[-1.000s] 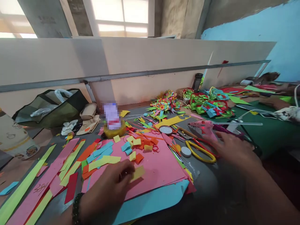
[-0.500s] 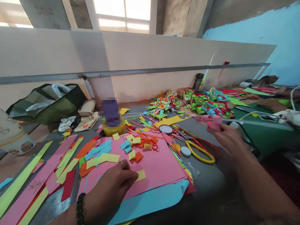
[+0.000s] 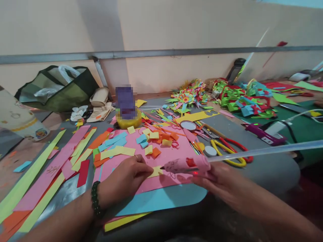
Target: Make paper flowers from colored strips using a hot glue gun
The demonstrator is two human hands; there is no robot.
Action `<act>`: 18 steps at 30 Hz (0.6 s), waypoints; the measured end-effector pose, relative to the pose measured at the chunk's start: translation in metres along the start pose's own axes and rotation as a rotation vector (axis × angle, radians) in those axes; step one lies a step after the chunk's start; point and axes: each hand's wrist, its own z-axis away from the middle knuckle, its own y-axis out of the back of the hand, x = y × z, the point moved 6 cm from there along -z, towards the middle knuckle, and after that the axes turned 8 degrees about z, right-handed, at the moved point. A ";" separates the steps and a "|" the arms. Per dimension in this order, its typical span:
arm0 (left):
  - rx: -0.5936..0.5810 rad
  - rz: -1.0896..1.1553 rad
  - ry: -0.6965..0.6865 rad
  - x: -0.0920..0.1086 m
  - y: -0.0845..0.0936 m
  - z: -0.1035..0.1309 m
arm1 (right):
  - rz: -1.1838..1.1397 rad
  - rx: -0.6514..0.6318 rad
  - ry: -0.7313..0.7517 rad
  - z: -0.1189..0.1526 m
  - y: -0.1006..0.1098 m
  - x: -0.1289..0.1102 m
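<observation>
My left hand point(image 3: 133, 171), with a ring and a dark bead bracelet, pinches a small pale-yellow paper piece point(image 3: 156, 171) by its left end. My right hand point(image 3: 212, 178) is wrapped round a pink hot glue gun point(image 3: 188, 164) with a lit red light. A long clear glue stick point(image 3: 267, 148) sticks out of its back. The gun's dark nozzle points left and reaches the right end of the yellow piece; whether they touch I cannot tell. Beneath lie pink paper sheets point(image 3: 176, 181) over a blue sheet point(image 3: 171, 199). Small folded yellow, blue and orange paper bits point(image 3: 153, 135) lie just beyond my hands.
Yellow- and red-handled scissors point(image 3: 228, 153) lie right of the sheets, beside a round white lid point(image 3: 210, 151). Long coloured paper strips point(image 3: 50, 168) cover the left side. Behind are a yellow tape roll point(image 3: 130, 121), a green bag point(image 3: 60, 89) and colourful paper decorations point(image 3: 188, 94).
My right hand has brought the glue gun from the right, down and left to the yellow piece. My left hand keeps its pinch. The view has tilted down.
</observation>
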 end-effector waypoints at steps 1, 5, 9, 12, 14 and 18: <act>0.002 -0.010 -0.008 0.000 0.000 0.000 | 0.005 -0.032 0.015 -0.002 -0.004 -0.001; -0.010 -0.029 -0.011 0.001 0.001 -0.002 | 0.044 -0.070 0.070 -0.002 -0.009 -0.002; -0.008 -0.026 -0.009 0.001 0.000 -0.002 | 0.063 -0.030 0.115 0.000 -0.007 -0.006; 0.004 -0.027 -0.008 0.001 0.000 -0.002 | 0.068 0.033 0.115 0.000 -0.005 -0.006; 0.010 -0.017 -0.002 0.000 0.000 -0.002 | 0.062 -0.014 0.102 0.001 -0.008 -0.004; 0.014 -0.006 0.011 -0.001 0.001 -0.002 | 0.034 -0.070 0.100 0.009 -0.005 -0.001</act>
